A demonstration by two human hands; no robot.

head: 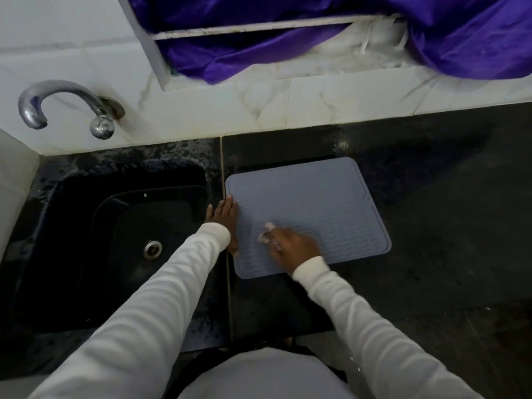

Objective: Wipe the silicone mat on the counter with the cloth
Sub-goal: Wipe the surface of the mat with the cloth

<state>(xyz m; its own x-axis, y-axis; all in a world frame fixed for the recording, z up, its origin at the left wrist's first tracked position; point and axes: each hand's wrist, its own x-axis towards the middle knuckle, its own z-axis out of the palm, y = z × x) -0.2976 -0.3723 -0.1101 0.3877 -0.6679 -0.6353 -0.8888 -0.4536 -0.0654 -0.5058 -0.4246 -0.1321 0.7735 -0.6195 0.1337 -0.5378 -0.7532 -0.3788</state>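
One ridged rectangular grey mat (308,208), crumpled cloth (266,233).

Bare dark tabletop (431,226) stretches right of the silicone mat (311,203) and behind it up to the tiled wall (259,110). On the left, the left hand (227,223) lies along the mat's edge, with the sink (115,226) just beyond and the tap (66,106) overhanging its back.
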